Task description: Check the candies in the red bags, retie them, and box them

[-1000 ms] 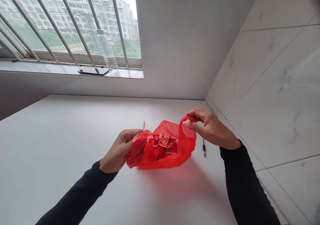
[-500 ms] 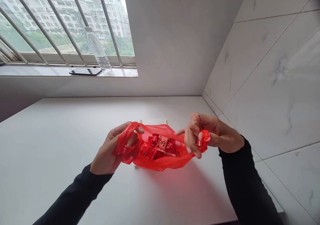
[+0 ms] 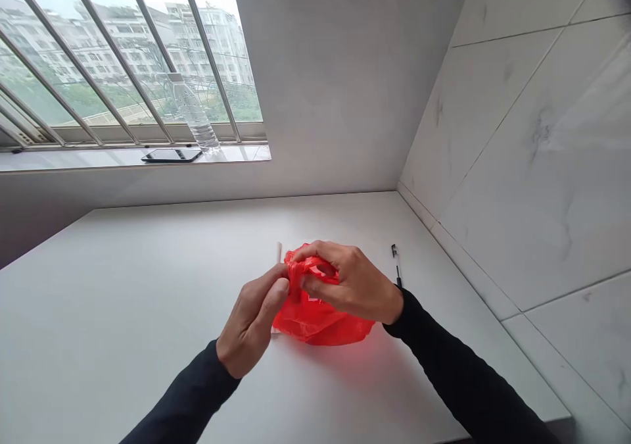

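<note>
A thin red plastic bag (image 3: 325, 325) sits at the middle of the white table, its top gathered up between my hands. My left hand (image 3: 256, 316) pinches the bag's left upper edge between thumb and fingers. From the right, my right hand (image 3: 352, 283) grips the bunched top, thumb and fingers curled into the red film. The packets inside are mostly hidden; only a small pale patch shows through. Behind the bag's left side, part of a pale, thin object (image 3: 279, 252) sticks out; I cannot make out what it is.
A pen (image 3: 396, 265) lies on the white table (image 3: 148, 286) beyond my right wrist. On the windowsill stand a clear water bottle (image 3: 197, 118) and, lying flat beside it, a dark phone-like device (image 3: 171, 156). A marble-tiled wall (image 3: 532, 187) borders the table at right.
My hands have come together from opposite sides of the bag. Its wide mouth is now bunched, covering the red packets. The pen has come into sight.
</note>
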Demonstrator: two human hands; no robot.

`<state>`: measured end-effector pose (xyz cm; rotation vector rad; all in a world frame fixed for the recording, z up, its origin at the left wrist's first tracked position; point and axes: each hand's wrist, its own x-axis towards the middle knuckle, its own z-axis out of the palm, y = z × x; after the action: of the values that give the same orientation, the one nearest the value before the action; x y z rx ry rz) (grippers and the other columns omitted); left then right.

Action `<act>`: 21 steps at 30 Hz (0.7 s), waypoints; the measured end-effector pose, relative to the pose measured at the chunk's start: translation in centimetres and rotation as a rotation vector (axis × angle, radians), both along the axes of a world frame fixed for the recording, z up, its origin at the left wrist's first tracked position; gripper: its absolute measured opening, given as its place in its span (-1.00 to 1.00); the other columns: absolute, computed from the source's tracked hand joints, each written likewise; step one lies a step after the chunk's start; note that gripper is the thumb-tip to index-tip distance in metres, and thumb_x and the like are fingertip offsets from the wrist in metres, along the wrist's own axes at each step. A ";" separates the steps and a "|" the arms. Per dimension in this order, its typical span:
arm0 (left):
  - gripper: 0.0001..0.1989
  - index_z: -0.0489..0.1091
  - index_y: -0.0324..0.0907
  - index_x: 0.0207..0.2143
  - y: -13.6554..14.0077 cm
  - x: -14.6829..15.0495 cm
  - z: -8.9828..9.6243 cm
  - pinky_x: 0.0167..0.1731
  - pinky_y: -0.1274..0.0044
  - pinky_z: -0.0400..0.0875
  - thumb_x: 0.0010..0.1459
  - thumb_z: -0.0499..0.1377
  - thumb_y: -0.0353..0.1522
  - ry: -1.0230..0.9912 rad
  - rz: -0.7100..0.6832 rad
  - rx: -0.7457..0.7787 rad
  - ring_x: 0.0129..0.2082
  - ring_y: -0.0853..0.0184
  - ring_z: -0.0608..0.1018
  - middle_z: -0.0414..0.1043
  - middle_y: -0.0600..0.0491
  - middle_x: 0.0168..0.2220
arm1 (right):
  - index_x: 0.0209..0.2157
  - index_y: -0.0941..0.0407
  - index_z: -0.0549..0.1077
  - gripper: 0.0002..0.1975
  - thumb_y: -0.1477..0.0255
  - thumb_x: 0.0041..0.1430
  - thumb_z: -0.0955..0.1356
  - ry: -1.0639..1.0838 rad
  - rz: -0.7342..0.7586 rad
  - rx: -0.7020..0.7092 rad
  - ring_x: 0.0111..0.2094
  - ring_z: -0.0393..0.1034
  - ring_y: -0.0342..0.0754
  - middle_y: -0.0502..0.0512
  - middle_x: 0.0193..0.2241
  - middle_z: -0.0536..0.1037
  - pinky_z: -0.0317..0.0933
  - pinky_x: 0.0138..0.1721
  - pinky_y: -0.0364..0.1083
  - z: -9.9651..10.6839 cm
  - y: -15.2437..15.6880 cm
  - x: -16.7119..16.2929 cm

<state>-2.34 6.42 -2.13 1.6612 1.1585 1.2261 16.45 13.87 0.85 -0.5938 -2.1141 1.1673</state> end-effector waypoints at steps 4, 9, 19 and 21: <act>-0.80 0.32 -0.04 0.02 -0.1 0.2 -0.2 0.01 0.34 0.33 0.38 0.06 -0.27 0.084 0.227 0.261 -0.02 0.21 0.40 0.31 -0.02 -0.02 | -0.27 0.08 0.46 -0.95 0.42 0.29 0.40 0.060 -0.085 -0.094 -0.48 0.24 -0.22 -0.12 -0.44 0.45 0.17 -0.40 -0.18 0.3 0.1 0.4; -0.40 0.09 0.02 0.36 0.0 0.8 -0.4 0.19 0.16 0.22 0.32 0.14 -0.17 0.178 0.102 0.136 0.23 0.07 0.30 0.28 -0.11 0.22 | -0.26 0.07 0.45 -0.91 0.36 0.30 0.40 0.035 -0.103 -0.180 -0.51 0.18 -0.21 -0.14 -0.50 0.37 0.12 -0.45 -0.17 0.9 -0.3 0.7; -0.67 0.37 -0.13 -0.39 0.7 -0.2 1.7 -0.07 0.42 0.43 0.39 0.08 -0.15 -0.549 0.101 -0.243 -0.19 0.28 0.52 0.49 0.03 -0.32 | -0.13 -0.02 0.53 -0.65 0.12 0.47 0.20 -0.050 -0.256 -0.101 -0.37 0.25 -0.12 -0.02 -0.33 0.42 0.19 -0.28 -0.07 2.5 -0.7 2.0; -0.68 0.37 -0.12 -0.35 0.8 -0.3 1.9 -0.15 0.40 0.48 0.40 0.05 -0.13 -0.647 0.019 -0.312 -0.44 0.33 0.52 0.31 0.15 -0.61 | -0.20 -0.03 0.56 -0.65 0.13 0.46 0.22 -0.057 -0.318 -0.016 -0.23 0.30 -0.06 0.03 -0.26 0.42 0.22 -0.16 -0.03 2.7 -1.0 2.1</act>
<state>-2.65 7.20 -0.25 0.9181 0.8931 1.3706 18.50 12.91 3.56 -0.9415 -1.9672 0.9986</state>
